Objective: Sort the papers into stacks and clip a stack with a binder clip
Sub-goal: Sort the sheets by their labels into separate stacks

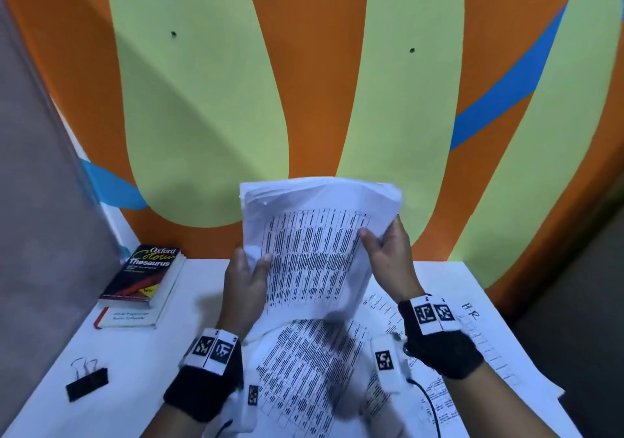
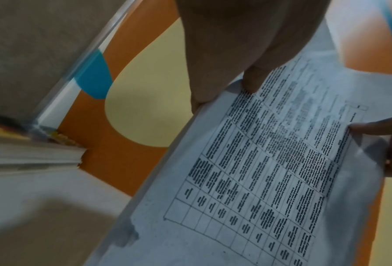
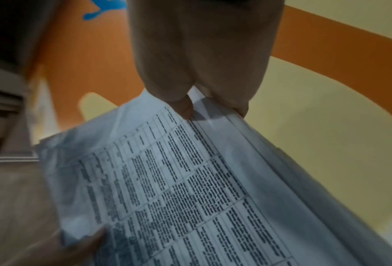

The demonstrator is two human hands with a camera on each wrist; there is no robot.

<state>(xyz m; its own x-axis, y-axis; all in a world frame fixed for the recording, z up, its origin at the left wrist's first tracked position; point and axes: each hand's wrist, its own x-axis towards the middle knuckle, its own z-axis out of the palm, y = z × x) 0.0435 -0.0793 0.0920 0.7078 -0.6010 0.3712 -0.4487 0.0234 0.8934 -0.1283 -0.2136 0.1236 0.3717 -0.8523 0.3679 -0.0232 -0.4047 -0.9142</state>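
Note:
A stack of printed papers (image 1: 314, 252) with a table on the top sheet stands upright above the white table (image 1: 141, 370). My left hand (image 1: 246, 275) grips its left edge, thumb on the front. My right hand (image 1: 385, 245) pinches its right edge. The left wrist view shows the stack of papers (image 2: 258, 171) with my thumb on the printed side. The right wrist view shows the stack of papers (image 3: 179, 189) and its layered edge under my fingers (image 3: 183, 106). More printed sheets (image 1: 304, 370) lie flat below. A black binder clip (image 1: 87, 383) lies at the table's left front.
An Oxford thesaurus (image 1: 145, 274) sits on another book (image 1: 128, 317) at the back left. Sheets marked "H.R" (image 1: 479, 336) spread over the right side. An orange and green wall (image 1: 304, 83) rises right behind the table. A grey panel (image 1: 40, 184) closes the left side.

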